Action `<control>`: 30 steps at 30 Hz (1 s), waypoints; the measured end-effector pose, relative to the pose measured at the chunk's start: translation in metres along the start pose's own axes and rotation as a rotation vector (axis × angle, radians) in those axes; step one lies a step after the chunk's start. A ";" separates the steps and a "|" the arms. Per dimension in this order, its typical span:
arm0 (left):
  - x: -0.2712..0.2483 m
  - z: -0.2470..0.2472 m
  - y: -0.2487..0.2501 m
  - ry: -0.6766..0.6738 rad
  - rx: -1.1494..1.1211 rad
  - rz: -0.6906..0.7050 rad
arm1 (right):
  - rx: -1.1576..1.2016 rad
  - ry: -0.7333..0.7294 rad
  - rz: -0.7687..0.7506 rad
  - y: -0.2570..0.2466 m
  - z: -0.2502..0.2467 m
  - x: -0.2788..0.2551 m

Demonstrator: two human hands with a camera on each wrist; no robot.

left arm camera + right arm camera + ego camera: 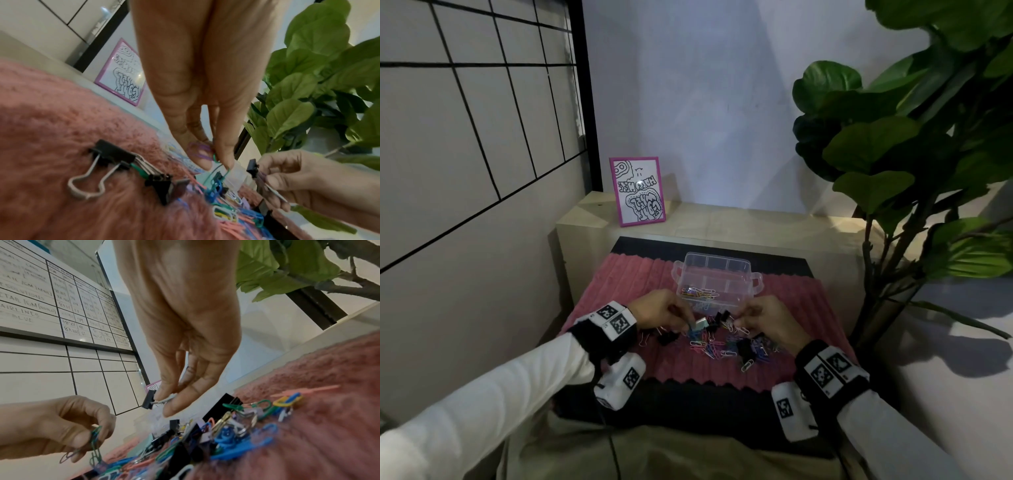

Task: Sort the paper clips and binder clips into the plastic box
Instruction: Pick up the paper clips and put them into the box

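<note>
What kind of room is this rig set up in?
Probably an office corner: a wall whiteboard ruled into a handwritten table of figures, a large-leaved green potted plant, and a pink-framed doodle picture on a pale wooden ledge.

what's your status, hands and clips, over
Left hand pinches coloured paper clips. Right hand pinches a black binder clip. Plastic box open, some paper clips inside. Pile still on mat, nothing blocking.
</note>
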State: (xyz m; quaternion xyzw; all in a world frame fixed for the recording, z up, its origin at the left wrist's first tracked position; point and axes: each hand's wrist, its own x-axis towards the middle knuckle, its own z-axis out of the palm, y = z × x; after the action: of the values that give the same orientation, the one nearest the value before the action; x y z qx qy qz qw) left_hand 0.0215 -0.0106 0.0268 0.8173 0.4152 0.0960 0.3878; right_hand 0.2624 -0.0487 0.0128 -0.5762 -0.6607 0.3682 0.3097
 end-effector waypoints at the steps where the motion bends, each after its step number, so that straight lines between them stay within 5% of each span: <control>1: 0.000 -0.001 -0.001 0.001 -0.034 -0.007 | 0.011 0.009 0.004 0.001 0.000 0.001; 8: -0.003 -0.001 -0.002 0.021 -0.324 -0.018 | -0.028 0.057 -0.086 -0.001 -0.002 0.001; 14: -0.004 -0.007 -0.004 0.037 -0.384 -0.038 | -0.052 0.242 -0.182 -0.003 -0.001 -0.001; 22: -0.005 -0.010 -0.005 0.049 -0.488 -0.044 | 0.043 -0.162 0.039 -0.022 0.027 0.000; 30: 0.001 -0.027 0.006 0.092 -0.343 -0.013 | -0.207 -0.225 -0.038 -0.029 0.047 -0.002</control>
State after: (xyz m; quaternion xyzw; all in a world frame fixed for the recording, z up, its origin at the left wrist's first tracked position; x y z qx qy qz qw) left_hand 0.0131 0.0026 0.0496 0.7312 0.4154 0.2002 0.5028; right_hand 0.2081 -0.0586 0.0126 -0.5473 -0.7365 0.3547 0.1795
